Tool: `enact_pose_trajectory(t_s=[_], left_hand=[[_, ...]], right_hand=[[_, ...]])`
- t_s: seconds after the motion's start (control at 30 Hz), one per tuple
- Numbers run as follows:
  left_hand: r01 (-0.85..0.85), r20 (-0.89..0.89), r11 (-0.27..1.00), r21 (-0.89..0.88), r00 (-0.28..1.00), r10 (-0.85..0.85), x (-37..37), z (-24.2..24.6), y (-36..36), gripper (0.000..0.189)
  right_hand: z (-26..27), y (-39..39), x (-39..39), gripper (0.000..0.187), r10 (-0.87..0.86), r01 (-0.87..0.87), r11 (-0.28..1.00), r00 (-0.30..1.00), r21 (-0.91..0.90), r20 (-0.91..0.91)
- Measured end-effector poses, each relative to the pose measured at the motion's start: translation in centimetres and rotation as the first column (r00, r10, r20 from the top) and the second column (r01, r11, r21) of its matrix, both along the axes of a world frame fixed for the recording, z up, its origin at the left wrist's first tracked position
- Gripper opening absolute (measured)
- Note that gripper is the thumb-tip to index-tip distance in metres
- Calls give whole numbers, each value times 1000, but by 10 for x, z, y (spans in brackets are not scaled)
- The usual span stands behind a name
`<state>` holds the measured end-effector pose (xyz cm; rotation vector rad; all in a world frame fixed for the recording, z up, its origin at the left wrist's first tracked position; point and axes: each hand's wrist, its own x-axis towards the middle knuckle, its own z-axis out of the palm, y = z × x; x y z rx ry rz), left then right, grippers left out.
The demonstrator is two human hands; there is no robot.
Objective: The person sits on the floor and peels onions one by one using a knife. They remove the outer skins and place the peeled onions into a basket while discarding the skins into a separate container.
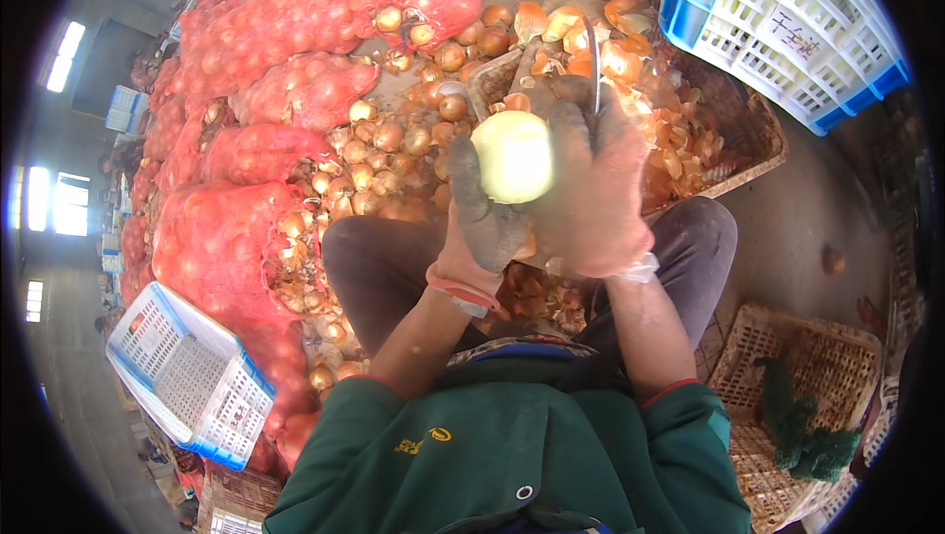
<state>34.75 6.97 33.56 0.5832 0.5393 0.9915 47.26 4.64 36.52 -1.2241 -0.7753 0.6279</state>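
Observation:
A peeled, pale onion [513,157] rests in my gloved left hand [480,216], its thumb along the onion's left side. My gloved right hand [594,180] is beside the onion's right side, with its fingers curled around a knife [593,65] whose thin curved blade points up and away from me. The knife's handle is hidden in the glove. Both gloves are pinkish with dark grey coating. Just beyond my hands, a crate [771,143] between my knees holds many loose brown onion skins [683,139].
Red mesh sacks of onions [288,24] are piled at the left, with loose unpeeled onions [387,137] spilling beside them. A blue and white crate [782,24] of pale onions stands upper right. Another white crate [196,368] is lower left; a dirty crate [827,342] with green netting is lower right.

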Motion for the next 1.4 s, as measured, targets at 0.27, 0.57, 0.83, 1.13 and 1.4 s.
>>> enact_pose_trajectory(t_s=[0.27, 0.57, 0.83, 1.13, 1.4], left_hand=[[303, -426, 905, 300, 891, -157, -20, 8, -14, 87], [281, -251, 947, 159, 939, -236, -24, -5, -26, 96], [252, -111, 962, 105, 964, -240, -20, -16, -25, 88], [-143, -211, 987, 70, 965, 155, 11, -40, -32, 44], [-107, -409, 942, 318, 881, 238, -43, -187, -17, 48]], right_hand=[[-13, 13, 30, 21, 125, -109, 987, 983, -119, 133], [-26, 27, 39, 22, 135, -60, 962, 952, -266, 274], [16, 25, 21, 21, 46, 26, 992, 834, -123, 549], [23, -1, -22, 44, -178, -122, 971, 193, 204, 965], [36, 8, -38, 31, -121, -349, 921, 163, 172, 979]])
